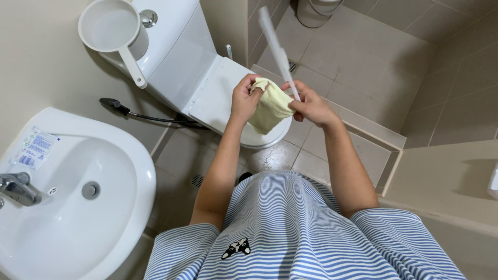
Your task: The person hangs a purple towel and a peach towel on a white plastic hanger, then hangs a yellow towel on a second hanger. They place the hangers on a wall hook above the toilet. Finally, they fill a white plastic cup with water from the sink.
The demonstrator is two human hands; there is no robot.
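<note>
While the left hand bunches a yellow cloth, the right hand's grip pinches a blurred white stick.

Bright, even indoor light from overhead, soft shadows under the sink at lower left, mild sheen on the toilet lid, wide-angle bending at frame edges, motion blur on the white stick
</note>
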